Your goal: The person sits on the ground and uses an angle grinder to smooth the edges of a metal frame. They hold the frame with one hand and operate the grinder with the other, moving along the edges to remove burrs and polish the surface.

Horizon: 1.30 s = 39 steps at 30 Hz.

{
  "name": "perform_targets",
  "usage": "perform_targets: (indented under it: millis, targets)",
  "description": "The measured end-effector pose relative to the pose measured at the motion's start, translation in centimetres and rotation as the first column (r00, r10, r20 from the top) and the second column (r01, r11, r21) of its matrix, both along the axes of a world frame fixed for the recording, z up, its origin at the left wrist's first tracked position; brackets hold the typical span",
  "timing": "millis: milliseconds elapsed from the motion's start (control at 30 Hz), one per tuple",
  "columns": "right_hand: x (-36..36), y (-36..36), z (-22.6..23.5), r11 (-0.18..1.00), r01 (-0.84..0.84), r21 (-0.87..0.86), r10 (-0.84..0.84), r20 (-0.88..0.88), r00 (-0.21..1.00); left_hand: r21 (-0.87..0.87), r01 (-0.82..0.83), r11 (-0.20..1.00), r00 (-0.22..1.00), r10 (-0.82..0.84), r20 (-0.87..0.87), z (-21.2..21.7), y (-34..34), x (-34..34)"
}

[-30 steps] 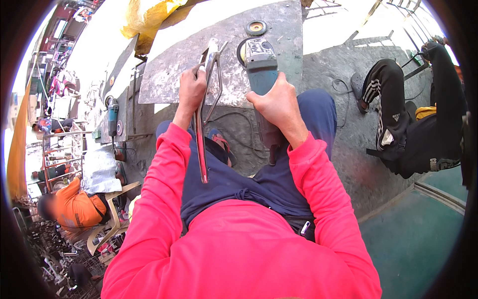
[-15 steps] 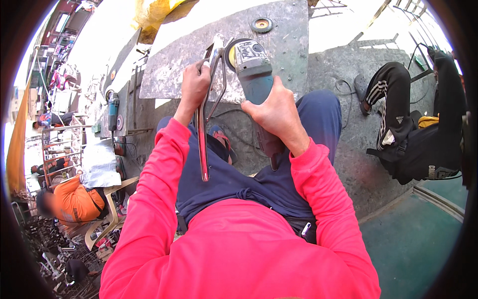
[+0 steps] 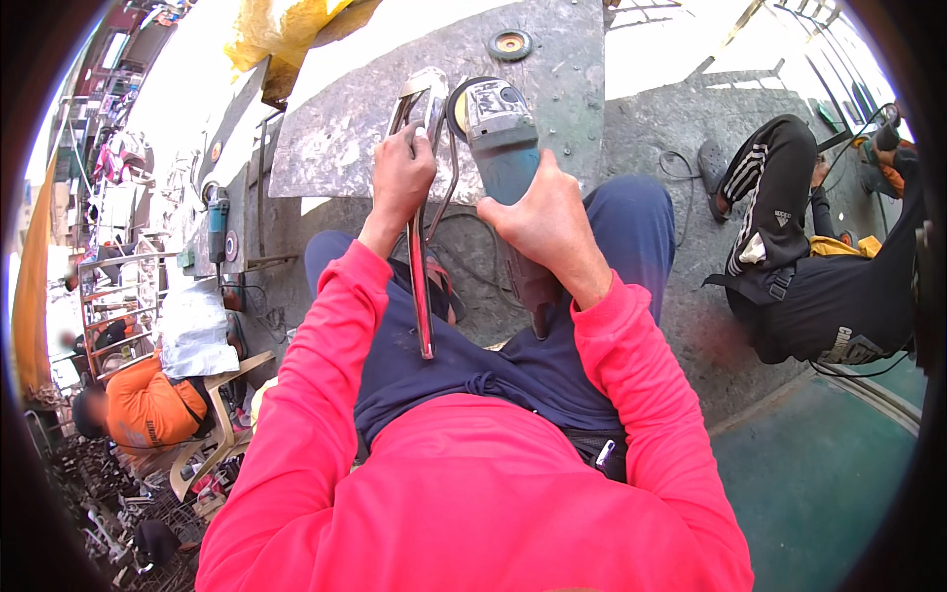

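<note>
A: While your left hand is clenched on the bent metal frame and your right hand grasps the body of the angle grinder, where does the work sit?

B: Just ahead of both grips, on the near edge of the grey slab counter, wheel beside frame.

A: What could go wrong?

B: Your frame is only hand-held; a snagging wheel could likely twist it loose or kick toward your knees.

A: Count?

B: One frame, one grinder in hand, a second grinder left of your grip, one loose disc beyond.
</note>
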State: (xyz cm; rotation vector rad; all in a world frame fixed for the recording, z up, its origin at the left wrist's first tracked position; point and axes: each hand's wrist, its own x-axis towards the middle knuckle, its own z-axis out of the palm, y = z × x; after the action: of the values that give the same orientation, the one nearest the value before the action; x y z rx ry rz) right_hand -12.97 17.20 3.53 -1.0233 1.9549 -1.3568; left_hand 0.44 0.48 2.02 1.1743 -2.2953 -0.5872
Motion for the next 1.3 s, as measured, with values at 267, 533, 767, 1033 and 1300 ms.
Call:
perform_targets:
  millis: [267, 533, 767, 1033, 1300]
  targets:
    - [-2.8, -1.0, -2.2, 0.986, 0.116, 0.121, -0.107, -0.08, 0.991, 0.25, 0.127, 0.96, 0.965, -0.061, -0.254, 2.2, -2.9, 3.1]
    - [-4.7, -0.8, -2.6, 0.976, 0.115, 0.182, -0.114, -0.02, 0.993, 0.311, 0.144, 0.94, 0.943, -0.035, -0.331, 8.0, -2.3, 8.8]
    - [-4.7, -1.9, -2.3, 0.968, 0.123, 0.22, -0.137, 0.045, 0.99, 0.527, 0.311, 0.791, 0.843, 0.026, -0.537, 13.9, 1.6, 9.9]
    - [-4.4, -0.9, -2.4, 0.97, 0.122, 0.21, -0.131, 0.029, 0.991, 0.423, 0.292, 0.857, 0.847, -0.027, -0.53, 14.4, 4.3, 10.1]
    - [-4.3, -0.8, -3.7, 0.975, 0.093, 0.201, -0.093, -0.01, 0.996, 0.353, 0.26, 0.899, 0.855, -0.045, -0.517, 13.8, 5.0, 10.0]
